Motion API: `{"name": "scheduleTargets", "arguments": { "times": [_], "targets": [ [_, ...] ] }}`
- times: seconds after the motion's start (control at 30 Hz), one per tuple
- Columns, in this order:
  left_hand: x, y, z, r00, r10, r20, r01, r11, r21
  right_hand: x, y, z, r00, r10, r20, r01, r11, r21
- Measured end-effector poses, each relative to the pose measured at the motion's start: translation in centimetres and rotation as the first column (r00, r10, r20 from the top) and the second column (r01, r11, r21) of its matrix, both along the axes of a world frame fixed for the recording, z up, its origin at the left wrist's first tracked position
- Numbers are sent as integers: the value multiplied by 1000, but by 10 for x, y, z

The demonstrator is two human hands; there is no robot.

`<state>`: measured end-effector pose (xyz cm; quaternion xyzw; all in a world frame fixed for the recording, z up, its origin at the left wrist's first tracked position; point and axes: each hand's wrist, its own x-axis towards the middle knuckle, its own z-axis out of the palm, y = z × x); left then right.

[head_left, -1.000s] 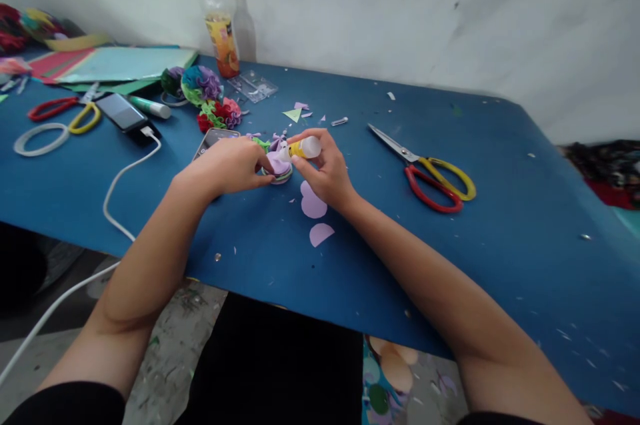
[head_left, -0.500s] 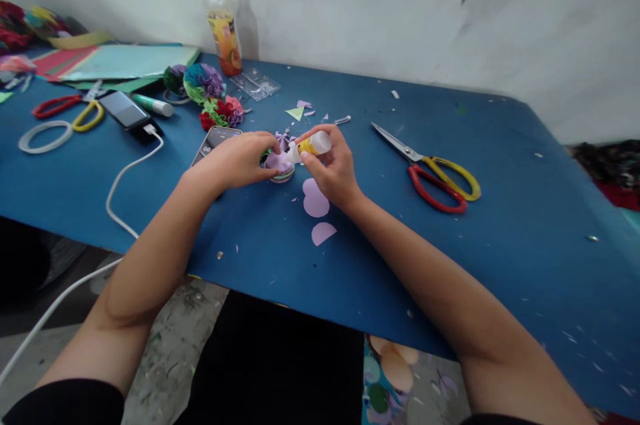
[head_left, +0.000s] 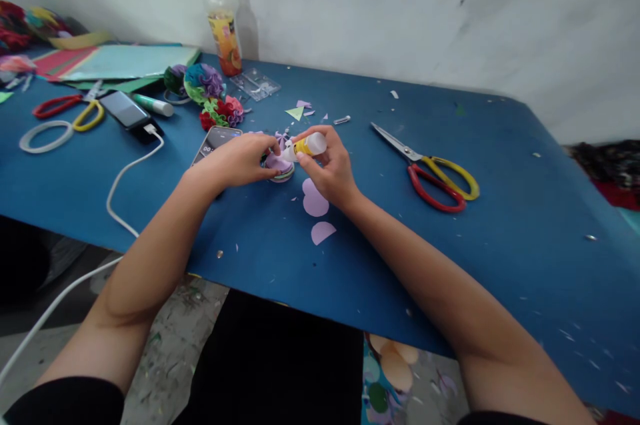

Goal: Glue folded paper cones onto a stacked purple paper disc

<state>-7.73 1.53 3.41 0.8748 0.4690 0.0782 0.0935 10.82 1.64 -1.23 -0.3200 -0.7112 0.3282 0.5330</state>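
My right hand is closed around a glue stick with a yellow label, tilted so its tip meets a small round purple paper piece. Fingers and thumb of my left hand are curled around the edge of that piece, which has greenish layers at its rim and is partly hidden by the fingers. Just below my right hand lie a rounded lilac paper cutout and a lilac half-round scrap. Beneath my left wrist, a phone is partly covered.
Large scissors lie open to the right. Toward the back left are a juice bottle, ruffled paper flowers, a second phone on a white cable, a green glue stick, smaller scissors and paper sheets. Scraps dot the blue table.
The glue stick and my right hand have shifted slightly left and tipped a little lower over the purple piece. My left hand holds its place.
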Motion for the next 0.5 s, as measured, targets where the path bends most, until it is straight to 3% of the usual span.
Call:
{"name": "scheduleTargets", "arguments": {
  "times": [0.1, 0.3, 0.5],
  "targets": [
    [0, 1, 0, 1000, 0, -1, 0, 1000, 2, 1, 1, 0, 1000, 23, 7, -23, 1000, 0],
    [0, 1, 0, 1000, 4, -1, -4, 1000, -13, 1, 0, 2, 998, -65, 16, 64, 997, 35],
    [-1, 2, -2, 1000, 3, 17, -3, 1000, 4, 0, -1, 1, 999, 47, 14, -47, 999, -15]
  ]
}}
